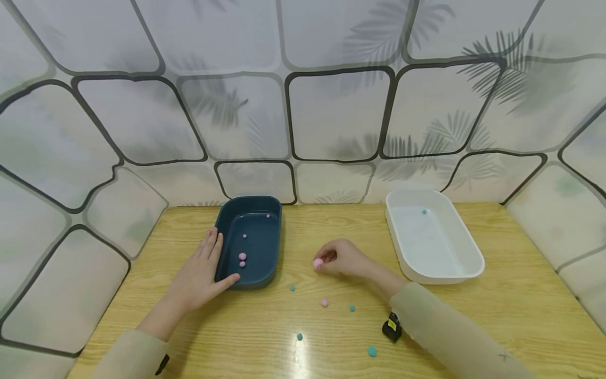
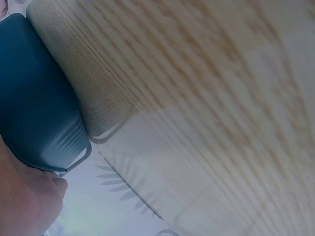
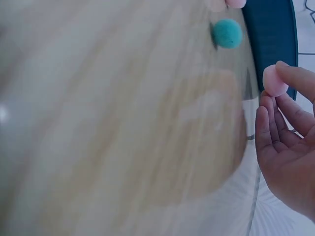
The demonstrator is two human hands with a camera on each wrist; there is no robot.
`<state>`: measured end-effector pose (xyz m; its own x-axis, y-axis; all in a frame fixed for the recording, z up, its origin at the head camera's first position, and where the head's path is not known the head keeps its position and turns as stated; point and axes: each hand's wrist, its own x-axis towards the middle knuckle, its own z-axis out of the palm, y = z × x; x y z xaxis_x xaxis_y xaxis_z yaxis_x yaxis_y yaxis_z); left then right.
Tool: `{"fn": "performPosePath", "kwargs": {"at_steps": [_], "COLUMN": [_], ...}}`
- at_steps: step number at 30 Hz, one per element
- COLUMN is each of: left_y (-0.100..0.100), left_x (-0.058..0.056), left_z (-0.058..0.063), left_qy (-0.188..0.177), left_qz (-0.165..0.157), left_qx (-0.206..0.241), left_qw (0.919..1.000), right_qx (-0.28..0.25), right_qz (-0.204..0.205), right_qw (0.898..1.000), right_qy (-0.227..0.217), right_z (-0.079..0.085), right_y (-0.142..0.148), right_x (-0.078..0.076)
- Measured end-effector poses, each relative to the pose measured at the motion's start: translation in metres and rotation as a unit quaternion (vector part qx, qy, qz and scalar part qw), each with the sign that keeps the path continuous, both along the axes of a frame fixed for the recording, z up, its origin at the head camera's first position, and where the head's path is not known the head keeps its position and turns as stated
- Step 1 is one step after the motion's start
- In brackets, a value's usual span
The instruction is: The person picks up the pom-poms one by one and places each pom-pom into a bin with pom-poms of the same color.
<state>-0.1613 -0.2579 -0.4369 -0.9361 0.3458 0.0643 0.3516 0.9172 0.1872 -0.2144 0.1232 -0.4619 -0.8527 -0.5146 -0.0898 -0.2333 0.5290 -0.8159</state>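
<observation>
My right hand (image 1: 344, 257) pinches a pink pom-pom (image 1: 318, 262) between thumb and fingertips, over the table between two trays. In the right wrist view the pink pom-pom (image 3: 274, 81) overlaps the side of the dark blue tray (image 3: 270, 34). My left hand (image 1: 201, 273) rests on the left side of the dark blue tray (image 1: 271, 273), fingers straight along its edge and thumb over the near corner. Several pink pom-poms of different sizes lie inside that tray, the largest pink pom-pom (image 1: 242, 256) near its middle. A teal pom-pom (image 1: 292, 288) lies on the table nearby.
A white tray (image 1: 466, 263) stands at the right with one small teal pom-pom (image 1: 424, 212) in it. On the wooden table lie a pink pom-pom (image 1: 324, 302) and several teal ones. A small black device (image 1: 392, 327) sits by the right sleeve. Patterned cloth walls surround the table.
</observation>
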Motion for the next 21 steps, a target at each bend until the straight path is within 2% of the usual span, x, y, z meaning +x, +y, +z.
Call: {"fn": "performPosePath", "kwargs": {"at_steps": [8,15,21], "left_y": [0.001,0.000,0.000], "left_x": [0.001,0.000,0.000], "left_z": [0.001,0.001,0.000], "left_qy": [-0.003,-0.003,-0.002], "left_qz": [0.000,0.001,0.001], "left_qx": [0.002,0.003,0.000], "left_qw": [1.0000,1.0000,1.0000], "right_qx": [-0.011,-0.006,-0.002], "right_qz": [-0.022,-0.023,-0.025], "right_qw": [1.000,0.999,0.999], "right_qy": [0.016,0.043,0.048], "right_z": [0.011,0.023,0.037], "right_y": [-0.010,-0.021,-0.034], "right_x": [-0.009,-0.019,-0.026]}}
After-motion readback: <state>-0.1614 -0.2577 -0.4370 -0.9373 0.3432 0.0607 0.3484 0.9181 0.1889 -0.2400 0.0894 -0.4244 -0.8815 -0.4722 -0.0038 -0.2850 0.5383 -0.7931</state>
